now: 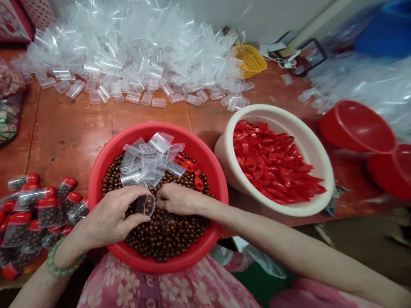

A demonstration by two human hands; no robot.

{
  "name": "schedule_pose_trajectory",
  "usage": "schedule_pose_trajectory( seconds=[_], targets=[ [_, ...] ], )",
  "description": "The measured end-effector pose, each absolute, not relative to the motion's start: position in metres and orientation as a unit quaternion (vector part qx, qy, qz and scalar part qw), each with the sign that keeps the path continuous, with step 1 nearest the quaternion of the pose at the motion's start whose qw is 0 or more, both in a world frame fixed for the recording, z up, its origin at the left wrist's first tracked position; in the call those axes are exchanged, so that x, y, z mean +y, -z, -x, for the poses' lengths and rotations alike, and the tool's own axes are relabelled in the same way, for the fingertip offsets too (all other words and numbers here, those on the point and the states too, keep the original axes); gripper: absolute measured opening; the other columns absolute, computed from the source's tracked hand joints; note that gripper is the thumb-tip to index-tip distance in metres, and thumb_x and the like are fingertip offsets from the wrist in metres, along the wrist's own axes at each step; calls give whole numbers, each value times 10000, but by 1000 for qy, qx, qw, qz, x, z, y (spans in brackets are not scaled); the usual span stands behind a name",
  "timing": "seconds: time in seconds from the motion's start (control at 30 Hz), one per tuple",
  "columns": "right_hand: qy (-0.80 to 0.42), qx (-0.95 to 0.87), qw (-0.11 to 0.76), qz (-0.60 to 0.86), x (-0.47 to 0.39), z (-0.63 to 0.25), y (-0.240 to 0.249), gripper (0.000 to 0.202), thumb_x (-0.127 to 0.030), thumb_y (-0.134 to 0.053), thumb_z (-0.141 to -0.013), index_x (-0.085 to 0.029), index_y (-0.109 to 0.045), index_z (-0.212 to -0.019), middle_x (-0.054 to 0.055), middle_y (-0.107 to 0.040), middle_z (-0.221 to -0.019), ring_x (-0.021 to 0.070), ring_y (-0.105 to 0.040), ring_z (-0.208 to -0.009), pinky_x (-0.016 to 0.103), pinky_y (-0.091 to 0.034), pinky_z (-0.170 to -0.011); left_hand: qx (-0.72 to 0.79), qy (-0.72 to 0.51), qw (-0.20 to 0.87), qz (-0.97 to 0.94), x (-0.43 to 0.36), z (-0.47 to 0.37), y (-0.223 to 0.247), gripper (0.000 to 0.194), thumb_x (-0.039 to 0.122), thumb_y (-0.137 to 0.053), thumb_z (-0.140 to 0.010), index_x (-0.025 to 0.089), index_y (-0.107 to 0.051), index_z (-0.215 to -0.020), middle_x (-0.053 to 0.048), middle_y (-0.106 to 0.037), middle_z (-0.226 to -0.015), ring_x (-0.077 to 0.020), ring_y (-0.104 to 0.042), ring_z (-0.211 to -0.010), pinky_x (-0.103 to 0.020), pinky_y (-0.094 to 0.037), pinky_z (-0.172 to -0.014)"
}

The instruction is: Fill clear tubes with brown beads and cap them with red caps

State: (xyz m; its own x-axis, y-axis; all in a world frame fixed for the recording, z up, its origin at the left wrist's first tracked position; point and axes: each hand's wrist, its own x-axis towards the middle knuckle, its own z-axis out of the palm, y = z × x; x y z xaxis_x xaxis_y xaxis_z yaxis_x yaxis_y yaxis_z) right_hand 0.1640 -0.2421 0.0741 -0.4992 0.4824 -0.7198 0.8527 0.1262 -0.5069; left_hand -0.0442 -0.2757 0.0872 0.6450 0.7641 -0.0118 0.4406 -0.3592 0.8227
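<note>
My left hand grips a clear plastic tube between thumb and fingers, its open end turned towards my other hand. A few brown balls show inside it. Close beside the tube, my right hand reaches into the brown balls, fingers curled and partly buried, so what they hold is hidden. The balls fill a red basin in front of me. On top of them lie a heap of empty clear tubes and several red caps.
Right of the basin stands a white tub of red caps. Filled, red-capped tubes pile up at left. A large heap of clear tubes spreads across the back, near a yellow basket. Red bowls sit far right.
</note>
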Motion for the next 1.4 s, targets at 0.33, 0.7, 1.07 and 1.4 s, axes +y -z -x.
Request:
schedule_pose_trajectory(
  seconds=[0.33,0.7,1.07,1.4],
  targets=[
    [266,822,180,-470,-271,-179,-109,250,-286,-406,-981,-164,-624,-991,87,-650,-999,181,-651,-759,277,-445,-642,376,-196,415,-805,-275,44,-85,311,261,-598,-881,169,-560,-1176,-83,-679,-1159,-181,-645,-1070,-305,-507,-939],
    [60,812,204,-544,-269,-228,-99,137,-180,-469,-913,-142,-600,-928,110,-612,-853,242,-603,-755,335,-396,-659,412,-247,538,-693,-278,30,-92,283,246,-633,-848,166,-533,-1100,-53,-646,-1023,-162,-625,-934,-306,-505,-860],
    [96,755,137,-633,-270,-218,-83,98,-193,-499,-910,-154,-580,-948,101,-677,-889,241,-672,-768,300,-387,-568,366,-353,706,-493,-285,31,-98,329,200,-716,-757,160,-540,-1032,-53,-596,-1034,-143,-595,-954,-285,-479,-902],
    [445,529,-448,-568,-277,-214,-103,426,-382,-856,-605,-248,-595,-914,-9,-670,-809,150,-636,-681,262,-535,-605,326,-368,757,-430,-284,30,-94,309,328,-615,-888,155,-615,-1143,-84,-681,-1030,-180,-650,-985,-310,-510,-891]
  ],
)
